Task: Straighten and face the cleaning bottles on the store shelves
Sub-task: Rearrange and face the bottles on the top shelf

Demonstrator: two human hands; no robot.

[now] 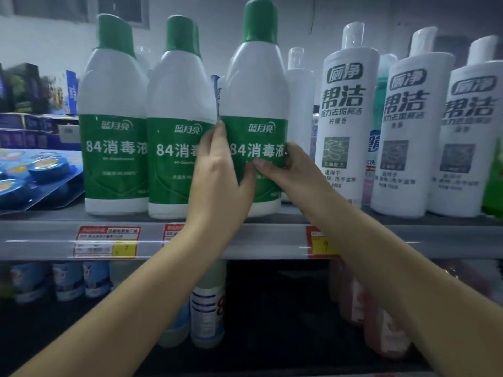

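Three white bottles with green caps and green labels stand in a row on the grey shelf [261, 240]. The right green bottle [258, 99] is upright with its label facing me. My left hand [217, 172] wraps its left side and my right hand [283, 167] grips its lower right side, thumb across the label. The middle green bottle [177, 104] touches it on the left, and the left green bottle [113, 104] stands beside that. To the right stand three white toilet-cleaner bottles [344, 110] with clear caps.
Blue blister packs [40, 172] lie at the shelf's left end, with dark boxes [27, 126] behind. More bottles stand in a back row. Price tags [107, 242] line the shelf edge. The lower shelf holds blue, white [206, 308] and pink bottles [386, 330].
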